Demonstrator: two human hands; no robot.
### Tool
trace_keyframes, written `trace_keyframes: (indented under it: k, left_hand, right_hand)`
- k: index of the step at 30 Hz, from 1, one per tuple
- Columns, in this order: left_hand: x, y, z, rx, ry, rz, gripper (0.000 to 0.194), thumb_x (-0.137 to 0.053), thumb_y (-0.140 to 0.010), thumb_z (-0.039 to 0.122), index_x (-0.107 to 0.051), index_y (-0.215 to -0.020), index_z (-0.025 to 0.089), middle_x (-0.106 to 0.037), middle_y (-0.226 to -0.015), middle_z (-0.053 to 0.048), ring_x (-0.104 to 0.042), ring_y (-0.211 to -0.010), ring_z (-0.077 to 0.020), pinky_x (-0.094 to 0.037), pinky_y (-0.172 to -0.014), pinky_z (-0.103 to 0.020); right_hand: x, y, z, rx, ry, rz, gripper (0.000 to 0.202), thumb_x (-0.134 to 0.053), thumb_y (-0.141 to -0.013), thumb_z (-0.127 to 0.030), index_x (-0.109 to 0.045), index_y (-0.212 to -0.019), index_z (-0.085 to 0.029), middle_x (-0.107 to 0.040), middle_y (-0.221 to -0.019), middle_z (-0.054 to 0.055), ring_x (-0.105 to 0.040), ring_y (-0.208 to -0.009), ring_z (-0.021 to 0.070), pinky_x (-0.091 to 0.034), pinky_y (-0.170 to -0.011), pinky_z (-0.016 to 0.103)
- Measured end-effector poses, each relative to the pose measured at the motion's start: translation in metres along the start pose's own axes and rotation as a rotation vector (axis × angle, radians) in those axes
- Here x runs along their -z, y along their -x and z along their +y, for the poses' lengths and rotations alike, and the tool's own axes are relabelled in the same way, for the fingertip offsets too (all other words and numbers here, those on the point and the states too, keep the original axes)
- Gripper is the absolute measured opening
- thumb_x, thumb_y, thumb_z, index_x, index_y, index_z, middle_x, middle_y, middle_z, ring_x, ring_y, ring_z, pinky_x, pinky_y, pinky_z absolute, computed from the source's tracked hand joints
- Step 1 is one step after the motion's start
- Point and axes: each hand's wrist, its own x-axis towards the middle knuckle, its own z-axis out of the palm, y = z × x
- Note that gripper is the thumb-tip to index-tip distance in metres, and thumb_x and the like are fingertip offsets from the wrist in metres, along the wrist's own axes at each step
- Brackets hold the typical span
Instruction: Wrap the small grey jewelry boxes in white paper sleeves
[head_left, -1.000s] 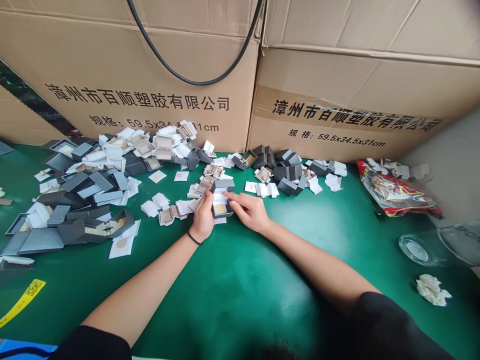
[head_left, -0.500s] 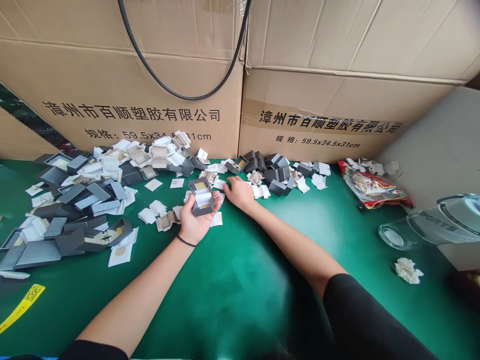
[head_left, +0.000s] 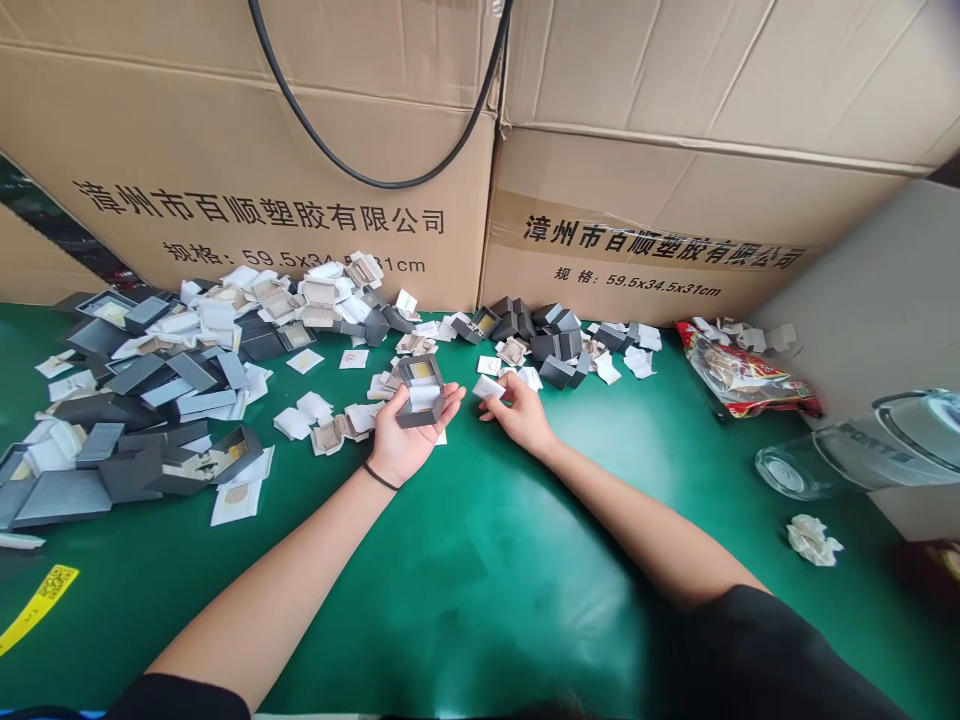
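My left hand (head_left: 409,435) holds a small dark grey box (head_left: 421,392), its lid open, showing a white lining and a yellowish patch inside. Between the thumb and fingers of my right hand (head_left: 521,412) is a small white card (head_left: 487,388), a short way right of the box. White paper inserts (head_left: 330,432) lie on the green table just left of my left hand. Behind my right hand sit several grey boxes (head_left: 559,348) mixed with white and beige inserts (head_left: 514,350).
A big heap of grey boxes (head_left: 187,370) and white inserts covers the left side. Large cartons (head_left: 300,150) stand along the back. To the right are a red snack bag (head_left: 742,375), a clear bottle (head_left: 862,450) and crumpled paper (head_left: 814,540). A black cable (head_left: 382,185) hangs overhead.
My right hand has come back toward me and slightly right, now with a white card in its fingers. My left hand has shifted slightly right with the open box.
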Motion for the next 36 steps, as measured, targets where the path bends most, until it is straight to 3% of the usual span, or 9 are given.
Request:
trace_keyframes:
  k: [4, 9, 13, 18, 20, 22, 26, 31, 36]
  left_hand:
    - [-0.001, -0.004, -0.004, -0.007, -0.063, 0.041, 0.046, -0.032, -0.092, 0.042, -0.053, -0.115, 0.007, -0.066, -0.101, -0.015, -0.063, -0.099, -0.0221, -0.052, -0.086, -0.033]
    - [-0.001, -0.007, -0.006, -0.018, -0.202, 0.035, 0.043, -0.034, -0.090, 0.045, -0.057, -0.105, 0.011, -0.067, -0.099, -0.012, -0.064, -0.096, -0.0230, -0.055, -0.078, -0.031]
    - [-0.003, -0.006, -0.004, 0.044, -0.314, 0.013, 0.038, -0.041, -0.089, 0.041, -0.056, -0.107, 0.012, -0.064, -0.108, -0.014, -0.064, -0.096, -0.0251, -0.057, -0.068, -0.031]
    - [-0.005, -0.003, -0.005, 0.020, -0.403, 0.003, 0.041, -0.040, -0.087, 0.047, -0.057, -0.107, 0.014, -0.067, -0.099, -0.012, -0.067, -0.081, -0.0224, -0.056, -0.052, -0.028]
    - [-0.004, -0.003, -0.005, 0.037, -0.430, -0.013, 0.042, -0.038, -0.088, 0.047, -0.057, -0.106, 0.014, -0.067, -0.093, -0.011, -0.067, -0.077, -0.0219, -0.055, -0.048, -0.027]
    - [-0.003, -0.004, -0.006, 0.073, -0.448, -0.028, 0.041, -0.038, -0.088, 0.046, -0.058, -0.105, 0.014, -0.067, -0.091, -0.011, -0.067, -0.076, -0.0224, -0.054, -0.046, -0.027]
    - [0.000, -0.006, -0.004, 0.142, -0.434, -0.081, 0.036, -0.040, -0.089, 0.040, -0.057, -0.109, 0.016, -0.066, -0.098, -0.012, -0.065, -0.084, -0.0237, -0.056, -0.057, -0.033]
    - [0.002, -0.007, -0.002, 0.197, -0.428, -0.176, 0.033, -0.043, -0.089, 0.036, -0.055, -0.115, 0.020, -0.064, -0.106, -0.010, -0.062, -0.095, -0.0242, -0.056, -0.072, -0.040]
    - [0.003, -0.006, -0.004, 0.197, -0.454, -0.171, 0.028, -0.046, -0.088, 0.036, -0.058, -0.107, 0.020, -0.065, -0.098, -0.008, -0.062, -0.092, -0.0221, -0.054, -0.079, -0.043]
  right_hand:
    - [0.000, 0.003, -0.004, 0.101, -0.012, -0.033, 0.012, -0.050, -0.079, -0.028, -0.052, -0.087, -0.019, -0.058, -0.074, -0.001, -0.056, -0.062, 0.0123, -0.050, -0.057, 0.026]
    - [-0.001, -0.001, -0.009, 0.156, 0.001, 0.102, 0.017, -0.047, -0.084, -0.031, -0.057, -0.090, -0.019, -0.058, -0.092, 0.005, -0.056, -0.078, 0.0145, -0.052, -0.062, 0.026]
    - [0.001, 0.001, -0.008, 0.184, -0.115, 0.164, 0.022, -0.040, -0.090, -0.034, -0.054, -0.101, -0.021, -0.056, -0.094, 0.006, -0.060, -0.075, 0.0140, -0.055, -0.062, 0.027]
    - [0.003, 0.006, -0.010, 0.288, 0.019, 0.143, 0.030, -0.033, -0.094, -0.030, -0.051, -0.117, -0.027, -0.056, -0.097, 0.006, -0.059, -0.063, 0.0106, -0.055, -0.058, 0.027]
    - [0.003, 0.006, -0.011, 0.325, 0.068, 0.124, 0.031, -0.034, -0.093, -0.030, -0.050, -0.120, -0.028, -0.056, -0.094, 0.006, -0.058, -0.064, 0.0113, -0.054, -0.054, 0.025]
    - [0.003, 0.006, -0.011, 0.377, 0.127, 0.138, 0.032, -0.038, -0.092, -0.028, -0.048, -0.122, -0.028, -0.057, -0.094, 0.006, -0.058, -0.071, 0.0133, -0.055, -0.061, 0.027]
    - [0.002, 0.008, -0.013, 0.437, 0.204, 0.177, 0.031, -0.042, -0.090, -0.026, -0.047, -0.120, -0.026, -0.061, -0.097, 0.005, -0.059, -0.081, 0.0158, -0.053, -0.075, 0.032]
    - [0.003, 0.009, -0.016, 0.485, 0.223, 0.154, 0.021, -0.041, -0.090, -0.025, -0.057, -0.105, -0.025, -0.064, -0.098, 0.005, -0.061, -0.085, 0.0153, -0.053, -0.074, 0.029]
    - [0.003, 0.008, -0.017, 0.564, 0.231, 0.148, 0.022, -0.041, -0.090, -0.022, -0.060, -0.101, -0.024, -0.066, -0.096, 0.005, -0.062, -0.087, 0.0158, -0.053, -0.075, 0.030]
